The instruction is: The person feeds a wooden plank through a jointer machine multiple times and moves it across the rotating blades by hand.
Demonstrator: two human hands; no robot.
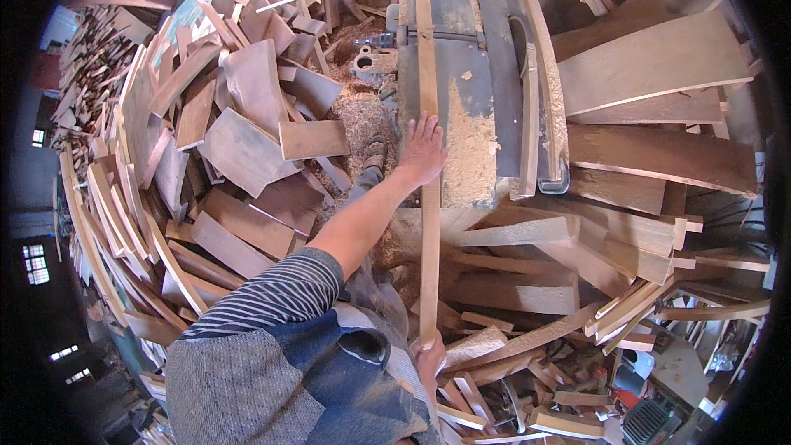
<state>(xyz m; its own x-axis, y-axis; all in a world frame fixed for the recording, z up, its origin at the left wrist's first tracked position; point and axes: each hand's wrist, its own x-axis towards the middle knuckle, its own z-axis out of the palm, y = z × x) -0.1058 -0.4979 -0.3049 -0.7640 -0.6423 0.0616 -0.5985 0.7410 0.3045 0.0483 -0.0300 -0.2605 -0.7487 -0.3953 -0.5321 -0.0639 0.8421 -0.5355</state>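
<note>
A long, narrow wooden strip (429, 247) runs along the grey metal bed of a woodworking machine (471, 74) that looks like a planer, its near part reaching past the bed's edge toward me. Flat on top of the strip lies my left hand (423, 151), fingers stretched forward and slightly apart. Close to my body, my right hand (429, 360) grips the strip's near end; part of that hand is hidden by the strip and my clothing. Pale sawdust (471, 148) covers the bed to the right of the strip.
Loose boards (247, 148) are heaped at the left. More thick planks (659, 148) stack up at the right, past a curved wooden piece (544, 82) along the machine. Shavings (362, 124) cover the floor beside the bed. A dark green motor-like unit (651, 422) stands at lower right.
</note>
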